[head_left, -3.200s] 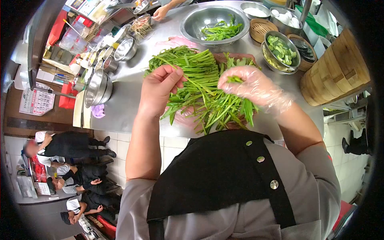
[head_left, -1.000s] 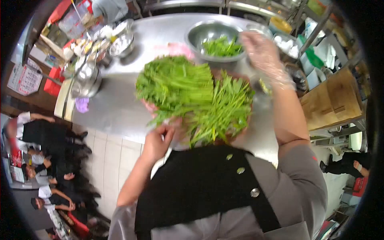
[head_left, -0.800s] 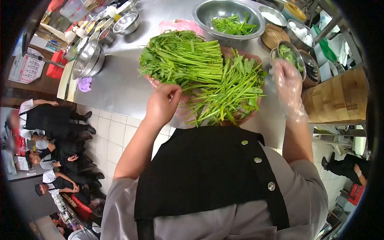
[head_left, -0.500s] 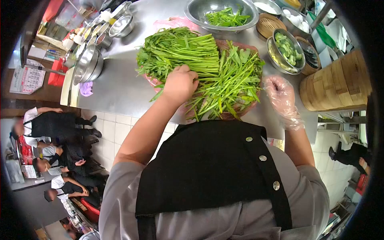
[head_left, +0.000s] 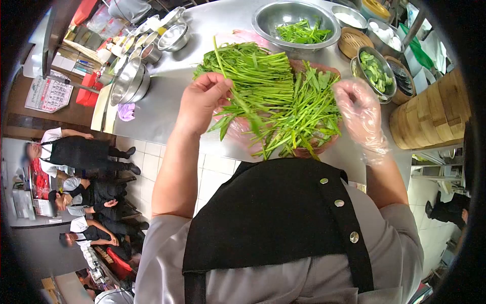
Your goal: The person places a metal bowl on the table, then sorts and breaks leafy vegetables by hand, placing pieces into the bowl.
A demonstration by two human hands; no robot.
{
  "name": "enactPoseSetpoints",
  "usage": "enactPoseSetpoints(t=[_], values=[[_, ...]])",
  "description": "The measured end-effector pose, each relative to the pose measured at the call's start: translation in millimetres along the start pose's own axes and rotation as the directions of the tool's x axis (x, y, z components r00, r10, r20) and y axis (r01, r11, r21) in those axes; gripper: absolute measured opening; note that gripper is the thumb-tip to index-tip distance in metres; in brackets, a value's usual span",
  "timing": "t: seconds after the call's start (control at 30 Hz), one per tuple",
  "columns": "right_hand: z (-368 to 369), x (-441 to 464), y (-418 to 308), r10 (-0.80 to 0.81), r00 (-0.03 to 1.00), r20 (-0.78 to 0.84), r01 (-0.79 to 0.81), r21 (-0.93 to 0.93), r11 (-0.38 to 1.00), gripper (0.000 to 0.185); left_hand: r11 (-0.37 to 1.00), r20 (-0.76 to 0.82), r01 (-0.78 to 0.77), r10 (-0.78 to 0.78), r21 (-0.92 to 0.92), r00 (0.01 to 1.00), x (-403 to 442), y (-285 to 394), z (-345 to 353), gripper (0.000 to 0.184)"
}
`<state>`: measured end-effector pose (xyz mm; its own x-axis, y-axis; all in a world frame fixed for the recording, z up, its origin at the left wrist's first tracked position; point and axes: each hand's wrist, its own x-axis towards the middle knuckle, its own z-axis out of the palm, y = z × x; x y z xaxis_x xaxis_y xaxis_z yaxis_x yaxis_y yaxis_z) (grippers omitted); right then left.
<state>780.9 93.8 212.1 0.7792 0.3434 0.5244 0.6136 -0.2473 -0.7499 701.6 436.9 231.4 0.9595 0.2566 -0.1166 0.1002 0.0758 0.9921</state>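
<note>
Between the thumb and fingers of my bare left hand [head_left: 205, 101] is a green stalk [head_left: 219, 58], its upper end upright above the fingers. My right hand [head_left: 358, 109], in a clear plastic glove, is curled at the right edge of the greens; whether it holds anything is hidden. A neat bundle of leafy greens [head_left: 258, 71] lies beside a looser pile of stalks [head_left: 309, 114], on pink plastic and a reddish-brown board. Behind them a large metal bowl [head_left: 263, 23] has cut greens [head_left: 304, 32] in it.
Nested metal bowls [head_left: 144, 83] stand left, near a purple cloth [head_left: 126, 112]. On the right are a bowl of green vegetable pieces [head_left: 376, 73], eggs [head_left: 385, 35], a woven basket [head_left: 351, 42] and stacked bamboo steamers [head_left: 430, 114]. Several people are beyond the table's left side.
My left hand has risen off the bundle with a stalk between its fingers. My right hand, earlier over the large bowl, is back beside the greens. The view has shifted slightly.
</note>
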Motion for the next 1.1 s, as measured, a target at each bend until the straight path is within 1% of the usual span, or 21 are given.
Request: enactPoseSetpoints(t=[0.07,0.1,0.13,0.2,0.23,0.33,0.37,0.47,0.53,0.57,0.63,0.73,0.77,0.83,0.87,0.9,0.93,1.0,1.07,1.1], values=[[13.4,14.3,-18.2,-0.123,0.992,-0.018,0.123,0.003,0.992,0.008,0.99,0.002,-0.004,0.004,-0.138,1.0,-8.2,-1.9,12.9,0.011],[21.6,18.3,-21.8,-0.117,0.993,0.03,0.114,0.088,0.99,0.007,0.988,0.026,0.002,0.002,-0.155,1.0,-8.9,-2.5,13.8,0.011],[28.1,22.8,-19.6,-0.181,0.978,0.105,0.165,0.14,0.976,0.007,0.989,0.017,-0.015,0.018,-0.147,1.0,-9.5,-4.8,15.4,0.011],[40.1,22.1,-33.0,-0.058,0.97,0.237,0.011,0.193,0.981,0.007,0.99,-0.007,-0.053,0.052,-0.132,0.999,-9.7,-11.9,20.2,0.011],[47.5,21.6,-31.8,-0.079,0.963,0.256,0.018,0.234,0.972,0.008,0.984,-0.017,-0.051,0.049,-0.171,0.999,-9.8,-14.3,22.9,0.011],[61.4,22.2,-31.9,-0.019,0.951,0.31,-0.058,0.237,0.97,0.009,0.974,0.009,-0.002,0.004,-0.225,1.0,-12.2,-15.4,24.8,0.011],[62.5,24.3,-29.5,-0.029,0.947,0.321,-0.041,0.207,0.977,0.011,0.971,0.024,0.005,0.0,-0.238,1.0,-12.4,-16.7,24.8,0.01],[63.8,30.2,-29.1,0.045,0.923,0.382,-0.139,0.222,0.965,0.011,0.964,0.081,0.032,-0.011,-0.265,0.997,-12.7,-19.4,23.7,0.009],[67.4,29.4,-23.5,0.068,0.9,0.43,-0.22,0.315,0.923,0.011,0.962,0.136,0.049,-0.013,-0.268,0.991,-13.2,-17.2,22.9,0.011],[68.3,29.1,-21.5,0.076,0.888,0.453,-0.259,0.358,0.897,0.011,0.966,0.116,0.056,-0.028,-0.253,0.993,-13.3,-16.2,24.1,0.012],[68.5,29.2,-23.8,0.064,0.894,0.443,-0.23,0.332,0.915,0.01,0.972,0.074,0.069,-0.054,-0.223,0.996,-14.0,-14.6,28.2,0.014],[72.2,29.8,-27.0,0.033,0.913,0.407,-0.181,0.332,0.926,0.012,0.959,0.1,0.059,-0.033,-0.276,0.994,-12.7,-18.1,31.5,0.017],[73.8,30.1,-27.4,0.02,0.921,0.389,-0.162,0.337,0.927,0.012,0.963,0.103,0.061,-0.036,-0.261,0.994,-12.4,-19.0,33.2,0.017],[78.8,36.1,-23.9,-0.17,0.923,0.345,0.087,0.244,0.966,0.013,0.971,0.111,0.065,-0.041,-0.23,0.993,-12.4,-20.5,37.5,0.017],[82.2,38.5,-21.2,-0.265,0.906,0.33,0.211,0.191,0.959,0.013,0.97,0.112,0.057,-0.032,-0.235,0.993,-12.4,-20.9,40.9,0.014],[86.9,39.3,-21.3,-0.277,0.905,0.322,0.21,0.226,0.951,0.013,0.97,0.112,0.049,-0.022,-0.239,0.993,-12.5,-21.4,44.7,0.012],[87.1,39.1,-22.4,-0.179,0.915,0.361,0.104,0.219,0.97,0.012,0.969,0.111,0.039,-0.012,-0.244,0.994,-12.8,-21.9,47.7,0.01],[86.3,37.3,-28.7,0.015,0.897,0.441,-0.112,0.194,0.975,0.011,0.971,0.082,-0.008,0.028,-0.238,0.996,-14.9,-22.7,50.9,0.008],[88.1,35.0,-27.5,0.099,0.882,0.461,-0.227,0.23,0.947,0.01,0.976,0.039,-0.047,0.057,-0.212,0.998,-16.1,-25.5,51.2,0.008],[88.7,34.9,-26.6,0.141,0.871,0.471,-0.283,0.246,0.927,0.01,0.982,0.041,-0.076,0.085,-0.175,0.996,-17.7,-25.2,50.4,0.008]])
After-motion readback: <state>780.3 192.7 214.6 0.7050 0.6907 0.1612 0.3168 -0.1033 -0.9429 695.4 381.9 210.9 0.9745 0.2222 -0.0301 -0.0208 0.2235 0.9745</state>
